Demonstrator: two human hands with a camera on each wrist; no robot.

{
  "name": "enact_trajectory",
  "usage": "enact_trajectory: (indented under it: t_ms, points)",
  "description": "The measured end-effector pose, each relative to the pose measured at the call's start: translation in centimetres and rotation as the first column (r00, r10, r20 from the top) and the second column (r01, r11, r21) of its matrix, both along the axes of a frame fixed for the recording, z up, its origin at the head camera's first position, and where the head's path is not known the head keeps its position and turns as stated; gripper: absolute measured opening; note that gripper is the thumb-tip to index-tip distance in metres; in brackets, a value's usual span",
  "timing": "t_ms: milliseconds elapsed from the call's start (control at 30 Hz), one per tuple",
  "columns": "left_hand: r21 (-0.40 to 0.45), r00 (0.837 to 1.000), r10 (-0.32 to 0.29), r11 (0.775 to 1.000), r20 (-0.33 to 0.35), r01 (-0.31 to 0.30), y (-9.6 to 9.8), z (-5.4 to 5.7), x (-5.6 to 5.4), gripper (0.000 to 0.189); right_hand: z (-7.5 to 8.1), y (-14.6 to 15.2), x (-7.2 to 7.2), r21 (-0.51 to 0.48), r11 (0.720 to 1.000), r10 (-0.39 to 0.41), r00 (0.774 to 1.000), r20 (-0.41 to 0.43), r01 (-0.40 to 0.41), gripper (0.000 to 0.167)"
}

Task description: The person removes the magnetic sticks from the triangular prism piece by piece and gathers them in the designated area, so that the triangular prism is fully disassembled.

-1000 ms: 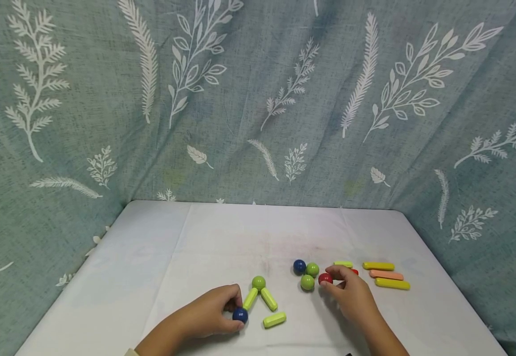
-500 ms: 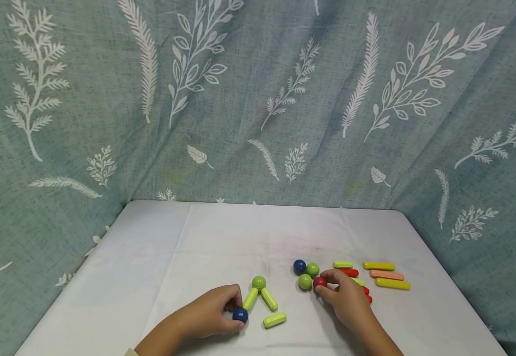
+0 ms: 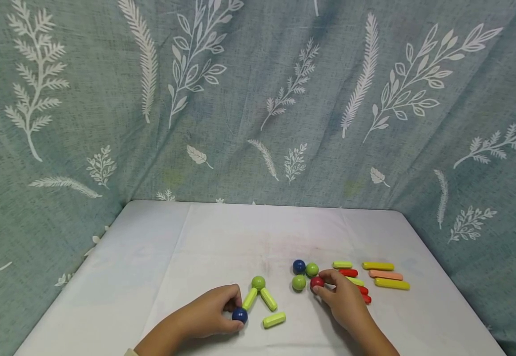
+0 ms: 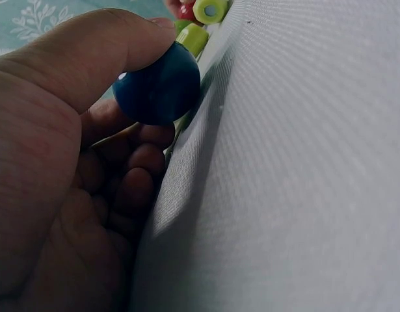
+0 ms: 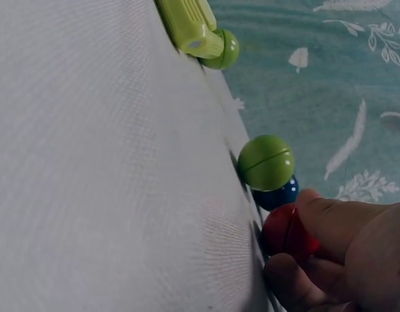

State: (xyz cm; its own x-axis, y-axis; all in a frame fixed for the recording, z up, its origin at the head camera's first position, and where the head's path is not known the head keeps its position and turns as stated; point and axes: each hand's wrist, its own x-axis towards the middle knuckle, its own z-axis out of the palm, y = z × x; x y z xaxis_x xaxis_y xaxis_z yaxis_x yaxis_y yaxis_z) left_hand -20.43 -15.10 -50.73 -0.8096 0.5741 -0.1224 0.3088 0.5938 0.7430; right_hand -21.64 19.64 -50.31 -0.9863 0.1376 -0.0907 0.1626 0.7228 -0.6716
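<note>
My left hand pinches a dark blue ball between thumb and fingers, low over the white cloth. That ball meets the near end of a yellow-green rod. A second yellow-green rod slants the other way, and both tops reach a green ball, forming an upside-down V. On the right, my right hand grips a red ball with thumb and fingertips. Just left of it sits a loose green ball. A separate yellow-green rod lies between the hands.
Behind the red ball are another blue ball and another green ball. Short red and yellow-green rods lie beside the right hand, including a red rod. Farther right are yellow rods and an orange rod. A patterned curtain encloses the table.
My right hand has moved slightly left with the red ball, and the green ball beside it has shifted left. More of the short rods now show. The left hand has stayed still.
</note>
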Motion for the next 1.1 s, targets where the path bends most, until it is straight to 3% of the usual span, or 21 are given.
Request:
enact_trajectory:
  t_ms: [133, 267, 333, 400, 433, 467, 500, 567, 633, 700, 767, 900, 1100]
  points:
    - [0.007, 1.000, 0.000, 1.000, 0.009, 0.000, 0.0, 0.1, 0.0, 0.036, 0.5, 0.0, 0.3, 0.032, 0.999, -0.026, 1.000, 0.010, 0.026, 0.049]
    - [0.007, 1.000, 0.001, 1.000, 0.017, -0.001, 0.1, 0.3, 0.1, 0.036, 2.1, -0.5, 1.3, 0.073, 0.997, -0.025, 1.000, -0.018, 0.026, 0.051]
    - [0.009, 1.000, -0.001, 1.000, 0.020, 0.001, 0.1, 0.4, 0.1, 0.036, 3.0, -1.1, 2.1, 0.060, 0.997, 0.061, 0.997, -0.045, -0.058, 0.046]
    - [0.013, 1.000, -0.004, 1.000, 0.020, 0.004, 0.2, 0.4, 0.1, 0.037, 3.8, -1.8, 3.0, 0.018, 0.969, 0.245, 0.968, -0.044, -0.245, 0.040]
    - [0.014, 1.000, -0.006, 1.000, 0.018, 0.006, 0.2, 0.5, 0.1, 0.037, 4.0, -2.2, 3.5, -0.019, 0.932, 0.361, 0.932, -0.029, -0.362, 0.037]
    - [0.018, 1.000, -0.008, 1.000, 0.016, 0.008, 0.2, 0.5, 0.1, 0.037, 4.1, -2.6, 4.0, -0.074, 0.877, 0.476, 0.879, 0.001, -0.475, 0.035]
    - [0.020, 1.000, -0.009, 1.000, 0.012, 0.009, 0.2, 0.4, 0.1, 0.037, 4.1, -3.1, 4.4, -0.125, 0.801, 0.592, 0.805, 0.028, -0.585, 0.034]
    - [0.020, 1.000, -0.011, 1.000, 0.003, 0.011, 0.2, 0.4, 0.1, 0.037, 3.7, -4.0, 5.1, -0.189, 0.636, 0.769, 0.634, 0.078, -0.748, 0.034]
    - [0.019, 1.000, -0.013, 1.000, -0.009, 0.014, 0.2, 0.3, 0.1, 0.037, 3.0, -5.0, 5.6, -0.199, 0.505, 0.863, 0.495, 0.104, -0.840, 0.033]
    - [0.019, 1.000, -0.016, 1.000, -0.014, 0.017, 0.2, 0.3, 0.1, 0.038, 2.3, -5.8, 5.9, -0.140, 0.417, 0.908, 0.405, 0.111, -0.898, 0.032]
    - [0.020, 1.000, -0.018, 1.000, -0.015, 0.018, 0.2, 0.3, 0.1, 0.038, 1.6, -6.2, 6.2, -0.069, 0.383, 0.920, 0.374, 0.116, -0.921, 0.029]
    - [0.018, 1.000, -0.013, 1.000, -0.011, 0.013, 0.2, 0.4, 0.1, 0.038, 0.8, -6.4, 6.5, -0.012, 0.381, 0.918, 0.376, 0.123, -0.925, 0.026]
    - [0.021, 1.000, -0.007, 1.000, -0.001, 0.007, 0.1, 0.4, 0.1, 0.038, 0.3, -6.8, 6.1, 0.068, 0.321, 0.934, 0.328, 0.142, -0.944, 0.025]
